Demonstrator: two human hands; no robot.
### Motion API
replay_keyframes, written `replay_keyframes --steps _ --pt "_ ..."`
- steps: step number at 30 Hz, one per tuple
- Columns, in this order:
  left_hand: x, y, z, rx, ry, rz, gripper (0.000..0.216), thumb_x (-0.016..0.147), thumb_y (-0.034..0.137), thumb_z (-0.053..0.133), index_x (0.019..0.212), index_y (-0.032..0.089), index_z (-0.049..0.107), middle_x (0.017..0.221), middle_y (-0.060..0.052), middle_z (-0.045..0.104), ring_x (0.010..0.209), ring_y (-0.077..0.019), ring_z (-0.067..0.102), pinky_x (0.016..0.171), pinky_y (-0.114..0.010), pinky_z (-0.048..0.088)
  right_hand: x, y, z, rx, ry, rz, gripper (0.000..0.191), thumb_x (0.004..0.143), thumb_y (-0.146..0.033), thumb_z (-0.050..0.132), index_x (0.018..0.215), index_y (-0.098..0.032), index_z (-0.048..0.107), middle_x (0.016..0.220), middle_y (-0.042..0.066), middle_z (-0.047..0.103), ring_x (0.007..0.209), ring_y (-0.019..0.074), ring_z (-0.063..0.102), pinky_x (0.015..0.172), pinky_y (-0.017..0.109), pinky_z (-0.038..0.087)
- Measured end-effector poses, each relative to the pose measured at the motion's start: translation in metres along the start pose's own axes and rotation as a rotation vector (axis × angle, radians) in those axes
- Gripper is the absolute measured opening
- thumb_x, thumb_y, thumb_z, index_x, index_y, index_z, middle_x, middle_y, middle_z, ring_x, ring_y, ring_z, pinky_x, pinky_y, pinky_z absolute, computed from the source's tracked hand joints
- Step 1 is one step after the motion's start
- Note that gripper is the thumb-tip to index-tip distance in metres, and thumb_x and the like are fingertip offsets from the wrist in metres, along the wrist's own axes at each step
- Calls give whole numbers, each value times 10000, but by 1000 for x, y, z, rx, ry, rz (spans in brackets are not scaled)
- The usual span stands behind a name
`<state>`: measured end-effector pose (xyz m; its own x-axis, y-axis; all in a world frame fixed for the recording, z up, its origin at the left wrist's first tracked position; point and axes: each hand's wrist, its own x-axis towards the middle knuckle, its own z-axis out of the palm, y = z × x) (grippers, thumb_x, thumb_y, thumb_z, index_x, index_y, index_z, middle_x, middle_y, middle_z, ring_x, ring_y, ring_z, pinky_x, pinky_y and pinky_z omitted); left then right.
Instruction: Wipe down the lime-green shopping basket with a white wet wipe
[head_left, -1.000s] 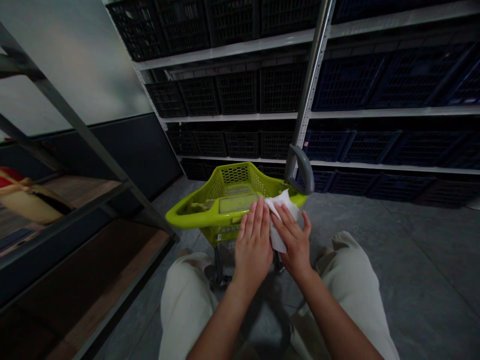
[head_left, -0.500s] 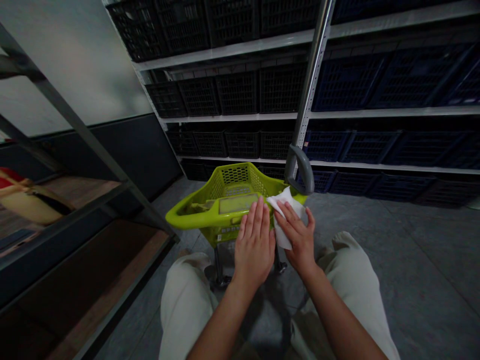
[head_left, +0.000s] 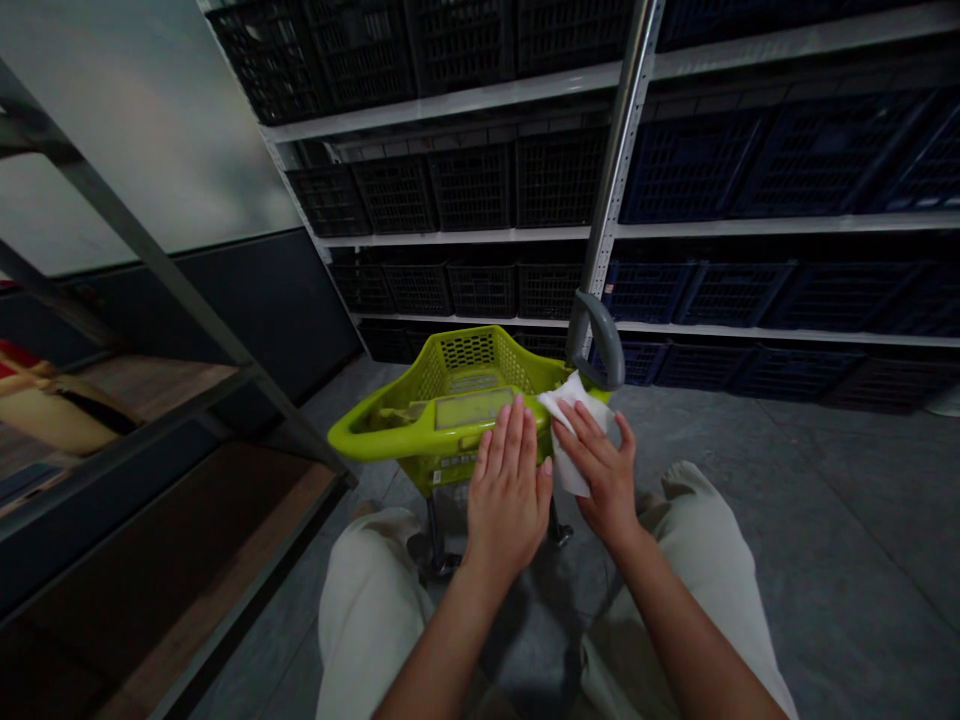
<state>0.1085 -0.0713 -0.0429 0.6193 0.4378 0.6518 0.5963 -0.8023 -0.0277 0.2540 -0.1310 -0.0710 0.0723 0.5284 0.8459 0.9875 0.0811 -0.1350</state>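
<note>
A lime-green shopping cart [head_left: 382, 443] with a perforated basket stands in front of me between my knees. My left hand [head_left: 508, 490] lies flat against the near side of its handle, fingers stretched out and held together, with nothing in it. Under the fingers of my right hand [head_left: 600, 470] is a white wipe [head_left: 577, 402], pressed to the right part of the handle. The wipe's lower end hangs below the fingers. Just beyond it rises a grey loop-shaped grip [head_left: 609, 335] at the cart's right corner.
White metal shelving [head_left: 465, 240] with rows of black crates [head_left: 472, 188] and blue crates [head_left: 694, 165] stands behind the cart. At left is a metal-framed rack [head_left: 172, 290] with wooden boards, holding a red and cream item [head_left: 56, 400]. Grey floor [head_left: 840, 520] extends to the right.
My right hand and the wipe have slid slightly to the right along the handle. My left hand stays nearly in place on the cart. The view has shifted a little.
</note>
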Motion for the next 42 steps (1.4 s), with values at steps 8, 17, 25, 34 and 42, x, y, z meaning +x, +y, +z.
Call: replay_keyframes --steps 8,17,25,34,42 --pt "1 1 -1 -3 -22 -4 625 963 229 378 1543 69 211 1635 -107 224 1529 -230 154 1220 -416 265 -3 10 1 -38 143 153 457 986 -201 412 1433 -283 457 1459 91 534 1403 211 444 1198 493 167" --pt "0 -2 -3 3 -29 5 643 928 184 396 1538 65 228 1643 -103 199 1531 -232 139 1223 -414 253 -2 6 1 -20 46 15 492 976 -172 423 1458 -274 418 1460 93 530 1401 200 446 1208 488 150" --pt "0 -1 -2 -26 -26 -8 689 895 158 408 1546 67 200 1636 -118 215 1528 -242 153 1222 -433 256 1 -6 7 -30 86 72 474 982 -199 417 1450 -271 431 1457 99 533 1397 203 453 1205 496 152" --pt "1 -2 -3 -18 -17 0 638 970 248 378 1550 71 180 1630 -122 232 1525 -238 171 1210 -434 284 -2 12 0 -56 151 151 488 979 -185 411 1448 -315 437 1452 73 544 1366 218 493 1196 503 171" --pt "0 -1 -1 -10 12 -1 652 1007 334 354 1563 91 117 1623 -133 244 1520 -249 191 1196 -442 307 0 1 2 -43 13 -24 523 966 -169 437 1474 -281 388 1450 83 543 1400 196 449 1198 475 198"
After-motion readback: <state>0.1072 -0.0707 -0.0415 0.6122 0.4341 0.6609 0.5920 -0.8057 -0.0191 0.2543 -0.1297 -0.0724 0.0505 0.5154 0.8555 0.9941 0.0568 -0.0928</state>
